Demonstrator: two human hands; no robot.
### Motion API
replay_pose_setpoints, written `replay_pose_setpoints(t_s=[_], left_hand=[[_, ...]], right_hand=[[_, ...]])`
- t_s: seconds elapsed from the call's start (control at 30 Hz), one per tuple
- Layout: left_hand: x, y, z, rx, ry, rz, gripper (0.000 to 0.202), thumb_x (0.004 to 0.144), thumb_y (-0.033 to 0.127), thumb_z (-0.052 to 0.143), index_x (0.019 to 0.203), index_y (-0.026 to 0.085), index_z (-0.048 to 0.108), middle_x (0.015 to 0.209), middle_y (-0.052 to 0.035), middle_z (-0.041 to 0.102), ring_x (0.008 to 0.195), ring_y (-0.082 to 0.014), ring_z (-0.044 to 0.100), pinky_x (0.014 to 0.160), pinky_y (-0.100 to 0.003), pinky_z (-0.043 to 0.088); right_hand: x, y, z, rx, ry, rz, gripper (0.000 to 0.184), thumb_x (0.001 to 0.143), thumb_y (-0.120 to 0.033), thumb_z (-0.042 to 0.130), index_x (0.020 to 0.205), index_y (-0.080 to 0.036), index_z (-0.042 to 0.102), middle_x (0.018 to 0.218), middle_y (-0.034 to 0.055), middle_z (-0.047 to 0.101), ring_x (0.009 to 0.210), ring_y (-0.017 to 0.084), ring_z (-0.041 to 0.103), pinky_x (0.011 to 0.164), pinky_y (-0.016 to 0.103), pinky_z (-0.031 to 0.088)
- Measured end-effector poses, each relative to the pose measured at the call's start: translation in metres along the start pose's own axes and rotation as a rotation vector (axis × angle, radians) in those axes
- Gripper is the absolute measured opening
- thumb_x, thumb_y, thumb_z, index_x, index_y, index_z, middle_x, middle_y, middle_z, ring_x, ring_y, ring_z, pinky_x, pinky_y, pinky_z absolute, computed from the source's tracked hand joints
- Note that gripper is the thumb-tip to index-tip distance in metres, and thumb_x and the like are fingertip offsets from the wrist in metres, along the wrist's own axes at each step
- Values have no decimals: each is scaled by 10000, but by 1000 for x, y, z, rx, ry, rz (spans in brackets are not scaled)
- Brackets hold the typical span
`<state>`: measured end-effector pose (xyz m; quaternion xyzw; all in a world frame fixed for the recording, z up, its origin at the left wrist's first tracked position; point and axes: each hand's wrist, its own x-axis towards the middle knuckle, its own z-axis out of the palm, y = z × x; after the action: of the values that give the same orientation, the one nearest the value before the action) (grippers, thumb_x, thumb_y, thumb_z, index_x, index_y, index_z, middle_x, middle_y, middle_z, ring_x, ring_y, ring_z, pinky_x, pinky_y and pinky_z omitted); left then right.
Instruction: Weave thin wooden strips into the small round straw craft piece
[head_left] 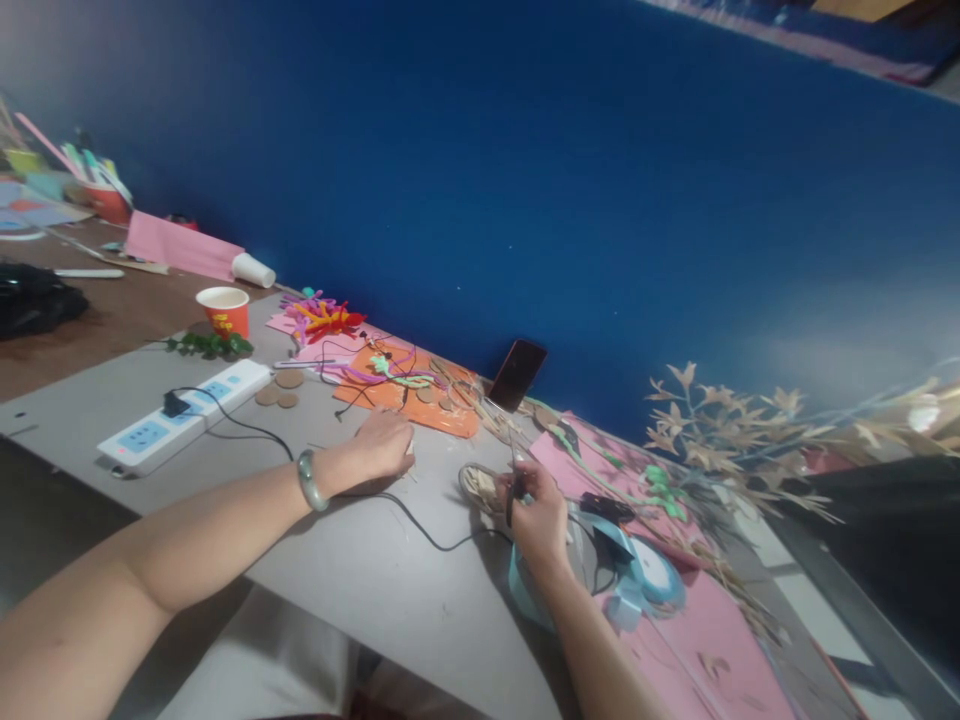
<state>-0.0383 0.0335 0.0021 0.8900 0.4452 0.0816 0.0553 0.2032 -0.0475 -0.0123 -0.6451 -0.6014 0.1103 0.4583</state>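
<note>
My left hand (386,442), with a jade-coloured bangle (311,480) on its wrist, rests on the grey table with its fingers closed. A small pale bit shows at the fingertips, too small to name. In my right hand (541,512) are scissors (514,490) with black handles, their thin blades pointing up and away. Just left of that hand lies an oval woven piece (480,486) with pale stuff in it. Beyond my left hand is an orange sheet (450,418) strewn with cords and cut bits. A black cable (420,535) runs between both hands.
A white power strip (187,415) with a black plug lies left, near a paper cup (223,312) and green leaves (210,344). A phone (517,374) leans against the blue wall. Right are blue ribbon (652,575), pink paper (705,650) and dried stems (720,420).
</note>
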Motion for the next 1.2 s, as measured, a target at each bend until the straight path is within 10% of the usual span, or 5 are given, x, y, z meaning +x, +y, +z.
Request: replay_pose_setpoints(t_s=[0.43, 0.7, 1.2], left_hand=[[9, 1, 3, -413, -1, -157, 146, 668, 244, 555, 608, 142, 640, 614, -60, 638, 568, -149, 542, 568, -259, 352], [-1, 28, 12, -1280, -402, -31, 240, 649, 336, 671, 761, 124, 649, 634, -1, 611, 561, -97, 531, 544, -197, 404], [-4, 39, 23, -1356, -393, -36, 242, 668, 322, 686, 750, 115, 591, 591, 6, 581, 483, -76, 491, 471, -189, 386]], right_hand=[[-4, -3, 3, 91, -23, 74, 274, 657, -279, 657, 898, -178, 574, 707, 26, 675, 655, 195, 635, 652, 320, 486], [-13, -22, 5, 552, -229, 312, 434, 596, -353, 802, 910, -195, 549, 756, 45, 704, 625, 184, 648, 539, 273, 505], [-19, -29, 8, 641, -289, 313, 392, 617, -304, 795, 902, -202, 546, 694, -14, 640, 554, 124, 581, 514, 231, 460]])
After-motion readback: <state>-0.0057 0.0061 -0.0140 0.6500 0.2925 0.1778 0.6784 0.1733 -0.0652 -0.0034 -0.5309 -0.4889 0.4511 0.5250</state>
